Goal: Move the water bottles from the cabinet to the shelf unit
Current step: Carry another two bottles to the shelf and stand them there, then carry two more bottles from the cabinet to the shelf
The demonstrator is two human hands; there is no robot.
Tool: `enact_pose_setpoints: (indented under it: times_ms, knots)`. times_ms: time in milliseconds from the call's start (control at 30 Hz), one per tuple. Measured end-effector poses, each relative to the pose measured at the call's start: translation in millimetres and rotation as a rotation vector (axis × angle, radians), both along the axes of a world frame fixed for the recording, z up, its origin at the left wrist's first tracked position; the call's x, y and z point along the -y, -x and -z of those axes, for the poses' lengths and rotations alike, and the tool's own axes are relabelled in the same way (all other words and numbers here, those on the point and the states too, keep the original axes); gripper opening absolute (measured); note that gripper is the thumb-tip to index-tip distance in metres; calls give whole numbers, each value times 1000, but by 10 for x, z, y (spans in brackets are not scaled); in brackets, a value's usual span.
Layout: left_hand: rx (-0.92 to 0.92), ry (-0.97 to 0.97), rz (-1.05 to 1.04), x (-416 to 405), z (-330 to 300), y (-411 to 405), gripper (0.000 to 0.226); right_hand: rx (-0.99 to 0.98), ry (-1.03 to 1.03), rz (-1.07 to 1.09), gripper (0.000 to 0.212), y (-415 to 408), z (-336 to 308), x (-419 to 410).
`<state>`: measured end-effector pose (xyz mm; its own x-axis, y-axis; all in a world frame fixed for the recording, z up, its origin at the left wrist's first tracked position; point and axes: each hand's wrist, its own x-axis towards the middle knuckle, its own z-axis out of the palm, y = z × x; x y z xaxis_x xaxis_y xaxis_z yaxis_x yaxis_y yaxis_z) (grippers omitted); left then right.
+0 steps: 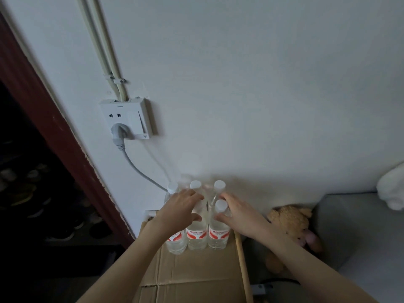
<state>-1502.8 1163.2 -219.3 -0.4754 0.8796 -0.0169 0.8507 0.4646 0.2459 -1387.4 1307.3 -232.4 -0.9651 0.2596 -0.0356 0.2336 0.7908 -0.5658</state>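
Observation:
Several clear water bottles with white caps and red-and-white labels stand close together on a cardboard sheet [196, 274] by the wall. My left hand [181, 208] wraps the shoulder of the middle front bottle [196, 234] from the left, thumb in front and fingers behind. My right hand [238, 213] wraps the right front bottle [218, 234] from the right, just under its cap. A left bottle [172, 188] is partly hidden by my left arm. Another bottle [219, 185] stands behind, near the wall.
A wall socket [127, 119] with a grey plug and cable hangs above left of the bottles. A dark red frame [54, 127] borders a dark opening with shoes at left. A plush toy [290, 224] lies to the right, beside a grey cushion [349, 226]. A wooden stick [242, 265] runs along the cardboard's right edge.

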Motion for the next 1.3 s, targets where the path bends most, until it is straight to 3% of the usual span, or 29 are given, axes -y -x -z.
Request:
enact_pose_setpoints:
  times_ms: [200,300,400,567,733,1000,1067,1200,1300]
  knots:
    - [-165,-139,-105,301,-149,-134,54,-95,-276,-153,53,124,-245,52]
    - [-301,-132,-283,682,-242,-271,56,-247,-352,-276,54,281,-425,173]
    - [-317,-35,-498,1209,-256,-500,62,-357,-437,-439,52,398,-490,506]
    - [-219,52,-847,2275,-165,-1238,68,-275,-402,-740,71,345,-426,1468]
    - [-257,99,-1208,3312,-49,-2336,68,-233,-414,-1065,85,13,-299,2649]
    - [-117,248,-1716,4659,251,-4716,62,-259,-438,-1497,75,-1396,-168,4685]
    - [-28,198,-1839,4940,260,-5396,68,-265,-431,-1612,74,-1949,-126,5204]
    - [-42,117,-2056,5368,249,-6649,102,-294,-370,-1824,73,-3085,-66,6194]
    - [-10,123,-2237,5523,234,-7501,99,-328,-346,-1994,73,-3925,-41,6823]
